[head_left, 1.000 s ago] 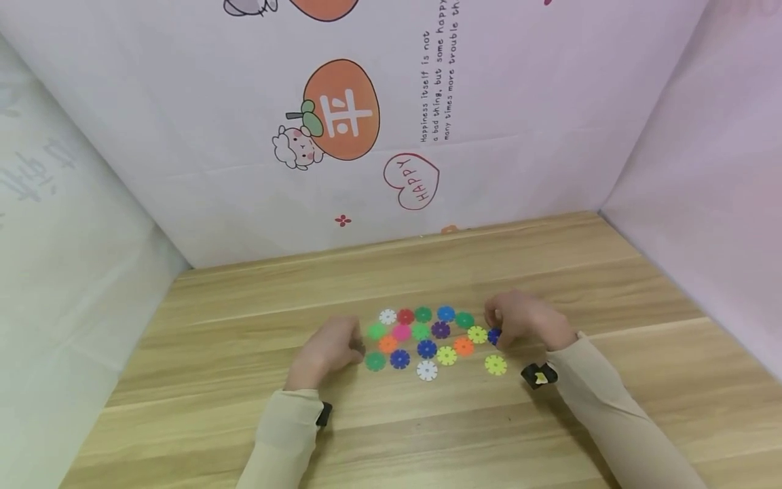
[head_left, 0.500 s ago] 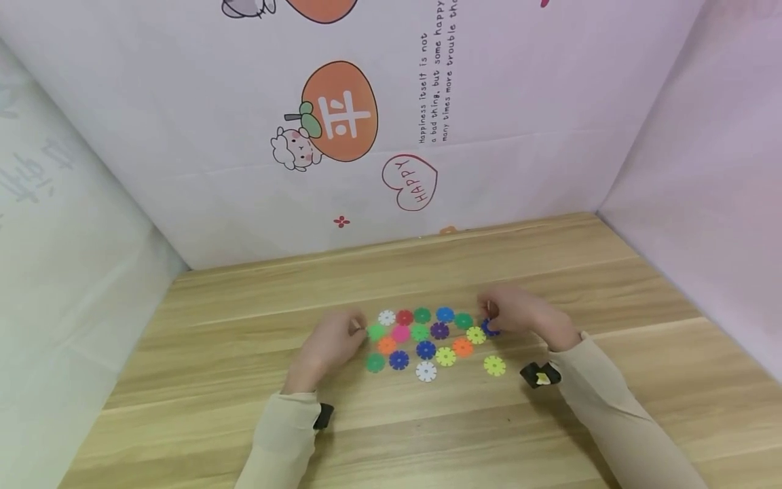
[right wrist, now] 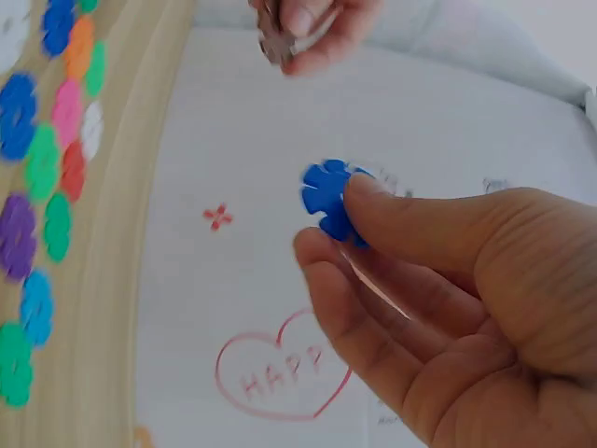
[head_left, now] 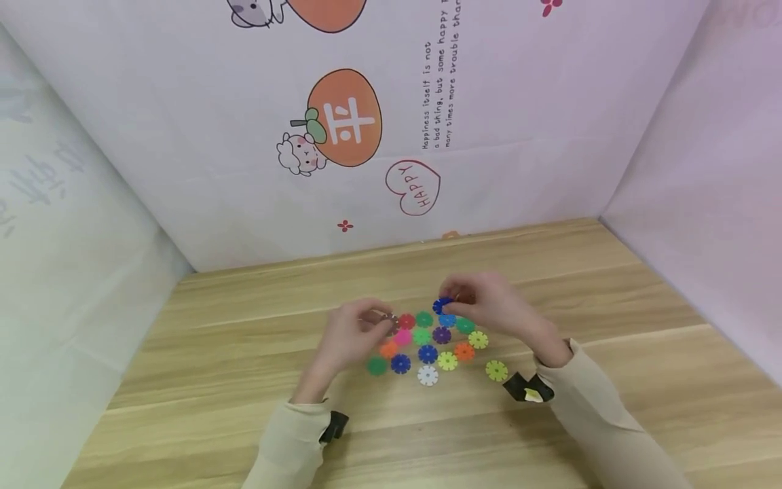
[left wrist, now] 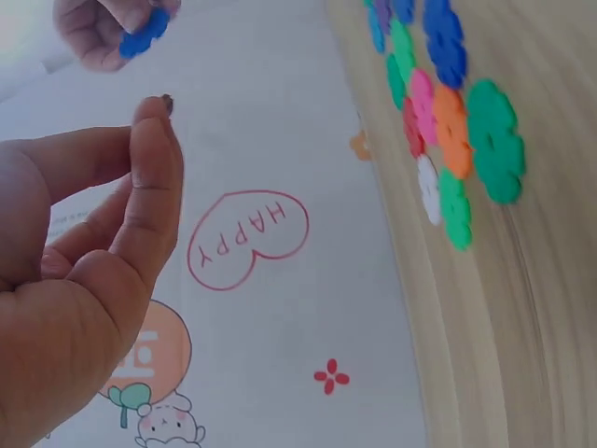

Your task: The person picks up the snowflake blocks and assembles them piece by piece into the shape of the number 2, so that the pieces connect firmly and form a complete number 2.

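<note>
Discs (head_left: 427, 354) on table (head_left: 611, 407), between hands

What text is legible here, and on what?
"HAPPY": in the red heart on the backdrop.
"Happiness itself is not a bad thing, but some...": small vertical lines, the rest cut off or blurred.
White character on the orange fruit: not read with confidence.
Plastic discs: no text.

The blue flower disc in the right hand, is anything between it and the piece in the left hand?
Nothing visible: the blue flower disc, pinched by the right hand, faces the left hand and its brown piece across open air.
</note>
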